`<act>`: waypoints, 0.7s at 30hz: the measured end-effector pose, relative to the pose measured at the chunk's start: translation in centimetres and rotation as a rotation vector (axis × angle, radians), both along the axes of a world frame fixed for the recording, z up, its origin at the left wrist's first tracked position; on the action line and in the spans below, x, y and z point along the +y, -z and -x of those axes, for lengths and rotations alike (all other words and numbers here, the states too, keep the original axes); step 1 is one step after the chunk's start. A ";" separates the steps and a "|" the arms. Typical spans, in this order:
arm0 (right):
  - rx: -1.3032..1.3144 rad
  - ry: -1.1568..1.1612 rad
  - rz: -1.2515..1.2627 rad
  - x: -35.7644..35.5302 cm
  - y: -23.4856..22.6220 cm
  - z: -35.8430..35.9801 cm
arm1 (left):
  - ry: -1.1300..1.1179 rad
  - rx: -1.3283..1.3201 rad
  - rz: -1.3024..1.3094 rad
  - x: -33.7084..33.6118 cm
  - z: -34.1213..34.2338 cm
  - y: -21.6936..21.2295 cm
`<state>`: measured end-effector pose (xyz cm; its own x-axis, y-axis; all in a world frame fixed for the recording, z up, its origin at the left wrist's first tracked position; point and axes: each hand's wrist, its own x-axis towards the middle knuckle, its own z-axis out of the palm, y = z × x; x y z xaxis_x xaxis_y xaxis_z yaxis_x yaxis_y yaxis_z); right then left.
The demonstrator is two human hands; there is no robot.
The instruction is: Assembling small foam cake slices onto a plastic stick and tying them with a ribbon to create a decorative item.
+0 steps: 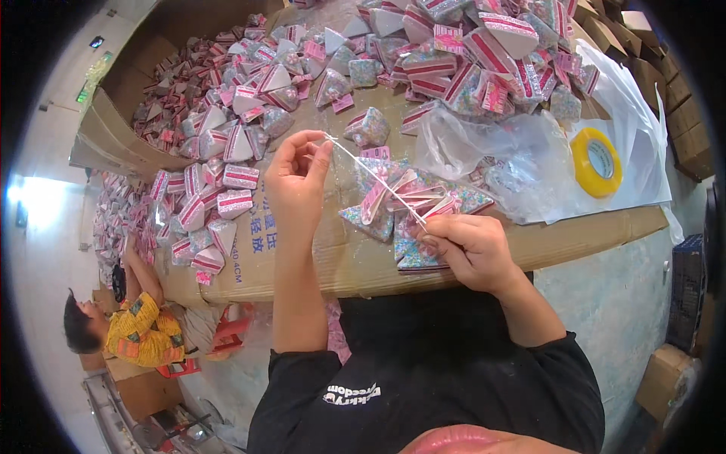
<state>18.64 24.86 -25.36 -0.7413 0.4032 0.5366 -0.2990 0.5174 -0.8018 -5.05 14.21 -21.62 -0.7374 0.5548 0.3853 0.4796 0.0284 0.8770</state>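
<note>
Now the white string (376, 180) is pinched taut between left hand (296, 181) and right hand (467, 246). Tension is best kept even while the threaded packets (408, 212) are held above the bench's (590, 227) near edge.

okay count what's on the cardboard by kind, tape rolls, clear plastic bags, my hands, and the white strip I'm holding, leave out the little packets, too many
Yellow tape roll: 1
Clear plastic bag: 1
White strip, stretched between the hands: 1
Hands: 2, left hand and right hand
Total: 5
</note>
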 end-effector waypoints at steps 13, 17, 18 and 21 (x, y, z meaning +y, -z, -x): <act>-0.007 0.006 -0.125 0.3 0.4 -0.3 | -0.020 0.049 0.068 0.0 0.5 1.0; -0.010 0.002 -0.137 0.3 0.2 0.0 | -0.033 0.087 0.054 0.0 0.5 1.1; -0.017 0.009 -0.146 0.4 0.2 -0.1 | -0.035 0.080 0.047 0.2 0.3 0.9; -0.019 0.020 -0.130 0.3 0.3 0.1 | -0.042 0.050 0.058 -0.1 0.4 0.9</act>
